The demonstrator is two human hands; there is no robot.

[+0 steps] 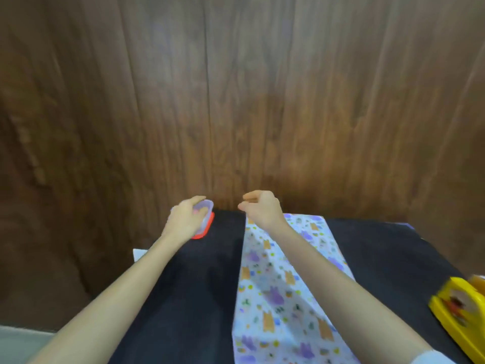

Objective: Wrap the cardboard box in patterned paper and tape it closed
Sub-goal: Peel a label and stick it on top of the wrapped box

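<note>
While the cardboard box is nowhere in frame, the patterned paper point(273, 298) is easy to find. It's a long strip on the black desk point(199, 271), with its long axis running from the bottom centre of the frame up toward the middle.

What matters here is that the paper's far end sits right under the right hand point(262, 210). That hand's fingers point(249, 197) are curled, with thumb and forefinger pinched together at the strip's upper left corner. It's pretty blurry, but it looks like they've got the paper, since the edge lifts up toward them.

The left hand point(183, 219) is off to the left, with a band of bare desk between it and the paper. It's wrapped over a clear container point(206, 206) with a red lid, so it's busy. That makes the right hand the nearer of the 2 by a lot.

Both forearms are stretched out long from the bottom corners, converging toward the back of the desk near the wood wall point(262, 101).

My guess is the next bit is dragging or straightening the strip along its length, so the pull should follow that axis. The yellow tape dispenser point(456, 311) waits at the right edge, well apart from both hands.
</note>
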